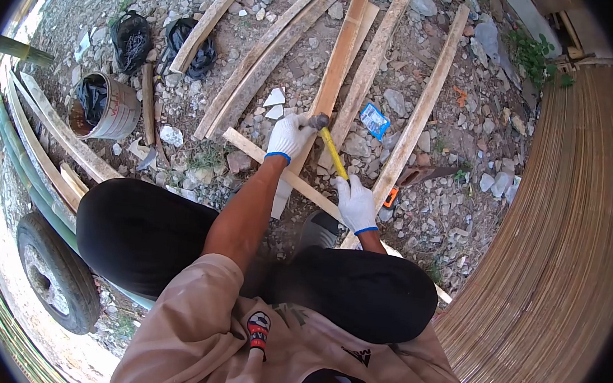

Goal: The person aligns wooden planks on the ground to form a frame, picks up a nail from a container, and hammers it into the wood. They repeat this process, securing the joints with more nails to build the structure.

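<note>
Faintly, red lettering on the bucket [115, 108].

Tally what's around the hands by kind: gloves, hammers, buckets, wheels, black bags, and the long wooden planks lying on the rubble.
White gloves: 2, left hand and right hand
Hammer, yellow handle: 1
Metal bucket: 1
Wheel: 1
Black bags: 2
Long wooden planks, roughly: 7
Total: 14

Gloved right hand [356, 204] on yellow-handled hammer [331, 149], left hand [289, 136] seemingly pressing the wooden slat [252, 148] beside its head
</note>
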The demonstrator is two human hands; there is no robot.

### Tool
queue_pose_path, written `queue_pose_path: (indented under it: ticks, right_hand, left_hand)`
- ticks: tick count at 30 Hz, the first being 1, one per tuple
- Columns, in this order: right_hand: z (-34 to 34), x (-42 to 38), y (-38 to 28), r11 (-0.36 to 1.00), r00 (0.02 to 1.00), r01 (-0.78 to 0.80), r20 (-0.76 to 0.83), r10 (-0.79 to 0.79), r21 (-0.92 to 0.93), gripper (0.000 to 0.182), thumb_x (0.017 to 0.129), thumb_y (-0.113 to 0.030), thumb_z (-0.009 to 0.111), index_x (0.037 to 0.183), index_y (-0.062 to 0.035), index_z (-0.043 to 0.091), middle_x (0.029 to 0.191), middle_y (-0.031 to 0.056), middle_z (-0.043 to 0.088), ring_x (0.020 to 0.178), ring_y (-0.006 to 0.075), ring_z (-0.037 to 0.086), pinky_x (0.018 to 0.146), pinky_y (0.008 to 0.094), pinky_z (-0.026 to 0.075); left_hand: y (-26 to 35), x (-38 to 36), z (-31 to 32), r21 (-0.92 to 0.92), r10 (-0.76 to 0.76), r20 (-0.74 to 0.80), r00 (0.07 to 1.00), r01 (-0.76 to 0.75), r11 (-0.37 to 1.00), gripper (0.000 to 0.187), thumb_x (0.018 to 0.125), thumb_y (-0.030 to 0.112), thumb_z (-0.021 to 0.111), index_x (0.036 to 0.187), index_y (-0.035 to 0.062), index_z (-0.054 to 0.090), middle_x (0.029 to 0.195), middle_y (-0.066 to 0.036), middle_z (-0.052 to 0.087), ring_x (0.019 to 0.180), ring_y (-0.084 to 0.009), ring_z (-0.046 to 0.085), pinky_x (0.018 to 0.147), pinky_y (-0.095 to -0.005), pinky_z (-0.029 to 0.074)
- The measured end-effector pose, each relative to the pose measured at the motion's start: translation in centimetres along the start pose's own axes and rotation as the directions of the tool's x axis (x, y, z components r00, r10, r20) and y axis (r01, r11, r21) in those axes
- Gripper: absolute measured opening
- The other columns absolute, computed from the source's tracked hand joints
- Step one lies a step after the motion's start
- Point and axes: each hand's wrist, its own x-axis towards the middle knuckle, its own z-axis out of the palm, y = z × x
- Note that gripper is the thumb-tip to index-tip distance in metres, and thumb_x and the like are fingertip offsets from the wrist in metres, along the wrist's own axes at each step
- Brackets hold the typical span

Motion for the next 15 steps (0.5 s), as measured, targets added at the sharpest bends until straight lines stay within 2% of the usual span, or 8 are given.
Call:
queue_pose_path:
  ticks: [2,4,6,7,10,12,13,15]
  right_hand:
    - [-0.3,-0.7,-0.4,0.996,0.996,0.034,-0.08,-0.027,0.088,0.037,0.105,-0.041,0.057,0.107,-0.0038,0.061,0.072,0.0283,0.064,0.075,0.0505,0.066,0.063,0.0591,0.048]
    - [-1.0,-1.3,-1.5,0.994,0.997,0.027,-0.081,-0.018,0.109,0.037,0.105,-0.04,0.057,0.107,-0.0035,0.062,0.072,0.0279,0.064,0.076,0.05,0.066,0.063,0.0579,0.048]
    - [-1.3,-1.4,-2.0,0.97,0.989,0.099,-0.133,-0.071,0.22,0.037,0.105,-0.04,0.057,0.109,-0.003,0.061,0.072,0.0273,0.064,0.076,0.0501,0.067,0.063,0.0575,0.049]
    - [-1.2,-1.3,-2.0,0.971,0.988,0.097,-0.136,-0.068,0.219,0.037,0.105,-0.04,0.057,0.109,-0.003,0.061,0.072,0.0273,0.064,0.076,0.0501,0.067,0.063,0.0575,0.049]
    - [0.0,-1.2,-0.7,0.991,0.991,0.067,-0.12,-0.054,0.114,0.038,0.105,-0.04,0.056,0.111,-0.0028,0.06,0.073,0.0271,0.065,0.075,0.0499,0.067,0.062,0.0573,0.049]
    - [0.6,-0.6,0.1,0.998,0.999,-0.036,0.027,0.037,-0.046,0.039,0.105,-0.041,0.055,0.113,-0.0029,0.059,0.073,0.0274,0.064,0.075,0.0498,0.067,0.063,0.0574,0.049]
    - [0.2,-0.8,-0.1,0.999,0.999,0.017,0.036,-0.016,-0.027,0.041,0.105,-0.042,0.055,0.112,-0.002,0.06,0.072,0.0287,0.064,0.075,0.0499,0.067,0.063,0.0577,0.049]
    - [0.7,-0.3,0.7,0.997,0.997,0.076,-0.002,-0.076,-0.016,0.042,0.105,-0.043,0.055,0.111,-0.0015,0.06,0.072,0.029,0.064,0.075,0.05,0.067,0.063,0.0575,0.049]
  left_hand:
    - [-0.3,-0.2,0.3,-0.088,0.067,-0.029,0.997,-0.069,0.994,0.03,0.088,0.029,0.075,0.104,0.0044,0.08,0.097,-0.026,0.073,0.096,-0.0405,0.071,0.088,-0.0453,0.054]
    - [-0.6,-0.4,0.4,-0.069,0.053,-0.011,0.999,-0.054,0.996,0.029,0.088,0.029,0.075,0.102,0.0044,0.08,0.096,-0.026,0.072,0.095,-0.0402,0.071,0.087,-0.045,0.054]
    - [-0.6,-0.1,0.3,-0.051,0.07,-0.025,0.997,-0.071,0.996,0.029,0.087,0.029,0.074,0.101,0.0044,0.08,0.096,-0.026,0.072,0.095,-0.0398,0.071,0.087,-0.045,0.055]
    - [-0.4,-0.1,0.2,-0.052,0.072,-0.022,0.997,-0.073,0.996,0.029,0.087,0.029,0.074,0.101,0.0044,0.08,0.096,-0.026,0.072,0.095,-0.0398,0.071,0.087,-0.045,0.055]
    - [-0.4,0.0,0.2,-0.019,0.07,-0.008,0.998,-0.07,0.997,0.029,0.088,0.029,0.075,0.102,0.0042,0.08,0.096,-0.026,0.072,0.094,-0.0398,0.072,0.087,-0.0454,0.055]
    - [-0.8,0.1,0.5,0.0,0.073,-0.036,0.997,-0.073,0.997,0.029,0.088,0.029,0.075,0.101,0.0036,0.08,0.096,-0.025,0.073,0.093,-0.0399,0.072,0.086,-0.0457,0.055]
    - [-1.0,0.3,0.6,-0.001,0.071,-0.042,0.997,-0.071,0.997,0.029,0.088,0.029,0.075,0.101,0.0036,0.08,0.096,-0.025,0.073,0.093,-0.0399,0.072,0.086,-0.0457,0.055]
    - [-1.3,0.3,1.0,0.023,0.093,-0.048,0.994,-0.092,0.995,0.03,0.092,0.029,0.075,0.101,0.0003,0.078,0.088,-0.022,0.074,0.086,-0.0324,0.073,0.08,-0.0409,0.054]
